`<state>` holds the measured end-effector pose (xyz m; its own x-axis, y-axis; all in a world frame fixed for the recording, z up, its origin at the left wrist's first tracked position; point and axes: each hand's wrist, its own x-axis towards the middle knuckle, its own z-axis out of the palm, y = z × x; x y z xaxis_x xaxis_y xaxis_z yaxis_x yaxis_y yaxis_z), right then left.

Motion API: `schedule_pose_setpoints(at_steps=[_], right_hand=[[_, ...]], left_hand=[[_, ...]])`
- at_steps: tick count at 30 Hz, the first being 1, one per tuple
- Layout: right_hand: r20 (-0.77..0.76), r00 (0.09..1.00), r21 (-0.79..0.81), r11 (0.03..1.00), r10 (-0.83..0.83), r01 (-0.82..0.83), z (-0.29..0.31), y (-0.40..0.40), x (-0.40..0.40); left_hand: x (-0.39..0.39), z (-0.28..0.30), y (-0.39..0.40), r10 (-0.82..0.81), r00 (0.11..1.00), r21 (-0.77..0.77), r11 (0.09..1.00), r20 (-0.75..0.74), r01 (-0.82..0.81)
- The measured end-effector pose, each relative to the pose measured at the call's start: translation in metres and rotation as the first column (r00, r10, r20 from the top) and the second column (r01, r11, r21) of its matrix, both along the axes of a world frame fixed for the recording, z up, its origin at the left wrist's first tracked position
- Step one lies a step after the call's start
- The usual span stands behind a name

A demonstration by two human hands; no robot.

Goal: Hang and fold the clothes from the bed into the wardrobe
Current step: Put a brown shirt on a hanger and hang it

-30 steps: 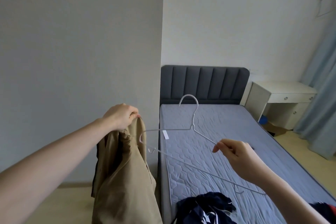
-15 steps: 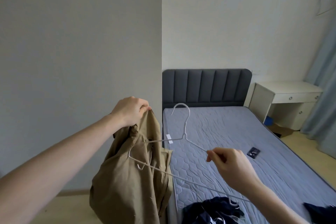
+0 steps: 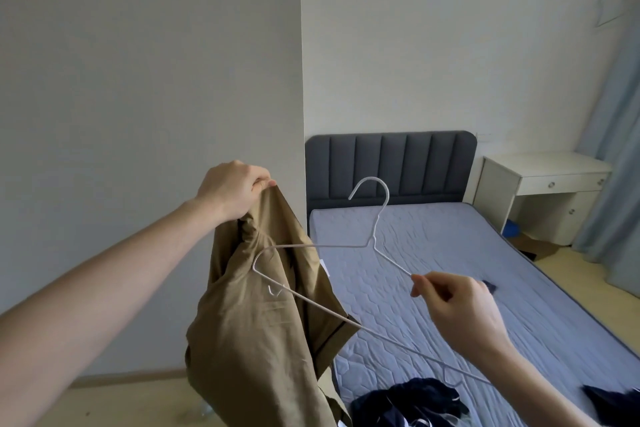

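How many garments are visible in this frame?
3: a tan garment held up by the left hand, and two dark ones on the bed's near end, partly cropped.

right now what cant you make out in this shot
- Wardrobe: not in the head view at all.
- Tan garment: its type is unclear, bunched under the left hand; its bottom is cut off by the frame edge.
- Small dark object on the bed: mostly hidden behind the right hand.
- Dark clothes: cut off by the bottom edge.

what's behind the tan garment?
The tan garment, gripped by the left hand, hides the bed's near-left edge, some floor and wall. The hanger passes in front of it.
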<state>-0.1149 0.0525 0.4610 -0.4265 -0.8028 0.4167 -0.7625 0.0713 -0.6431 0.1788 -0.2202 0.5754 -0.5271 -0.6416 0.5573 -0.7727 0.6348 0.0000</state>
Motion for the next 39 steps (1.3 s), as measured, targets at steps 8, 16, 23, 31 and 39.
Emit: schedule_pose_setpoints(at_steps=[8,16,23,31,39], right_hand=[[0.086,0.994,0.034,0.997,-0.069,0.066,-0.027,-0.007,0.026],[0.38,0.924,0.018,0.998,0.045,-0.056,-0.056,-0.013,0.065],[0.694,0.676,-0.047,0.952,0.248,-0.301,-0.035,-0.034,0.093],[0.647,0.76,-0.107,0.994,0.057,0.017,-0.035,-0.048,0.085],[0.521,0.849,-0.349,0.929,0.086,0.121,-0.026,-0.046,0.071]], left_hand=[[-0.03,0.003,0.033,-0.042,0.999,0.038,0.998,0.005,0.042],[-0.048,0.0,0.068,-0.101,0.949,0.196,0.967,-0.298,0.164],[-0.053,0.025,0.084,-0.142,0.856,0.216,0.935,-0.498,0.281],[-0.033,0.043,0.114,-0.276,0.878,0.096,0.937,-0.39,0.337],[-0.011,0.01,0.175,-0.459,0.854,0.256,0.819,-0.247,0.514]])
